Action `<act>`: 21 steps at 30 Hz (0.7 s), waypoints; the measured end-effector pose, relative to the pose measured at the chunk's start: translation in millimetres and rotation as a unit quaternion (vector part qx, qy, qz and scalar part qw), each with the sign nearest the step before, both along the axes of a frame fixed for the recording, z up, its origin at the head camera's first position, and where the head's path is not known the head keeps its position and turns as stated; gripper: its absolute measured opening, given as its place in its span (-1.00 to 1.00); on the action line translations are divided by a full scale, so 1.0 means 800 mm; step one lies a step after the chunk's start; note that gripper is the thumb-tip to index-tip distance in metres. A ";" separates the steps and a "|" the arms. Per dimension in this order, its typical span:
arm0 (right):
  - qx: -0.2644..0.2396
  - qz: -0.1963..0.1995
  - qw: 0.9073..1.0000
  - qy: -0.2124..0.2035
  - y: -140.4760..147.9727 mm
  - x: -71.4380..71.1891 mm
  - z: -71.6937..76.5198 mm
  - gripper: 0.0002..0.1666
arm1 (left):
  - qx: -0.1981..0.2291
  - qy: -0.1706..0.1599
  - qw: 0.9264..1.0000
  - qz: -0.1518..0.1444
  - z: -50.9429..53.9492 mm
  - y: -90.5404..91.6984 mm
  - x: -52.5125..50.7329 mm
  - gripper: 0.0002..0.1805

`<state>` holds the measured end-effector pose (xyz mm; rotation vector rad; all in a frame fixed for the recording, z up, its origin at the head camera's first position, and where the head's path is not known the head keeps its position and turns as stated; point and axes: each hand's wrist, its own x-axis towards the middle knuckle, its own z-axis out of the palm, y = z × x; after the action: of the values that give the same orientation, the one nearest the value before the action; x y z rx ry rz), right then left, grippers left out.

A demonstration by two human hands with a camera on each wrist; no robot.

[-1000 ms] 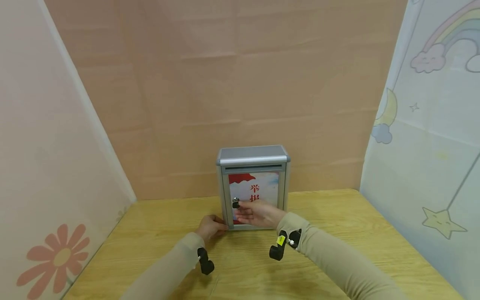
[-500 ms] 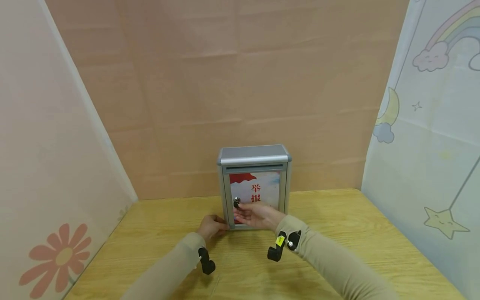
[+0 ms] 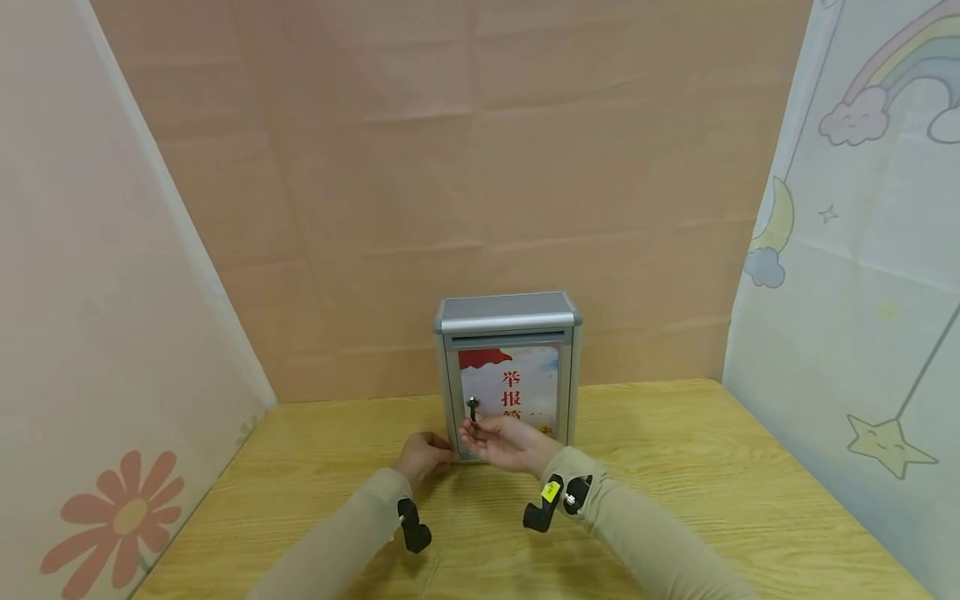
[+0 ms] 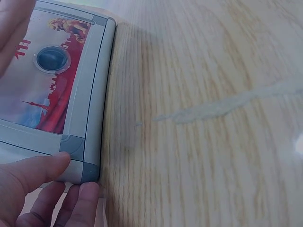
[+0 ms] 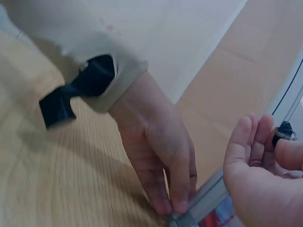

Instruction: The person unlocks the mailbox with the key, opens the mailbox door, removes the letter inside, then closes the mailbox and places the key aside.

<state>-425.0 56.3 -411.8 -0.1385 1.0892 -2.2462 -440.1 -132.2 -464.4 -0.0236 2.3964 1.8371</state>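
A grey metal letter box point(image 3: 510, 312) stands upright on the table, with a slot near its top and red characters on its front panel. A small black-headed key point(image 3: 473, 411) sits in the lock at the panel's left side. My right hand point(image 3: 510, 443) is in front of the panel and pinches the key's lower end; in the right wrist view the thumb lies against the black key head point(image 5: 283, 133) and a ring on it. My left hand point(image 3: 423, 456) grips the box's lower left corner point(image 4: 91, 172), thumb on the front frame.
The wooden table point(image 3: 637, 467) spreads around the box. Behind it hangs a tan cloth backdrop point(image 3: 375, 208). Pale printed panels point(image 3: 885, 350) flank both sides. Each wrist carries a black camera mount point(image 3: 412, 525).
My right hand has moved down and slightly left, uncovering more of the red characters. More of the key shows below the lock. The left hand stays at the corner.
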 end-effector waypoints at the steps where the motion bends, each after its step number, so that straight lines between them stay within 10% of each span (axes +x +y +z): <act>1: 0.018 -0.004 1.000 0.009 0.001 0.000 0.000 -0.81 | -0.001 0.000 1.000 -0.001 0.000 0.000 0.000 -0.68; 13: 0.269 -0.035 0.951 0.147 0.001 0.002 0.032 -0.52 | -0.003 0.007 1.000 -0.002 0.001 -0.001 -0.001 -0.71; 21: 0.271 -0.042 0.952 0.135 -0.006 0.004 0.031 -0.63 | 0.006 0.005 1.000 -0.003 -0.001 -0.002 0.000 -0.71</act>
<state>-422.0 51.9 -386.7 -0.1716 1.8475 -1.9498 -440.3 -133.9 -465.1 -0.0059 2.3897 1.8541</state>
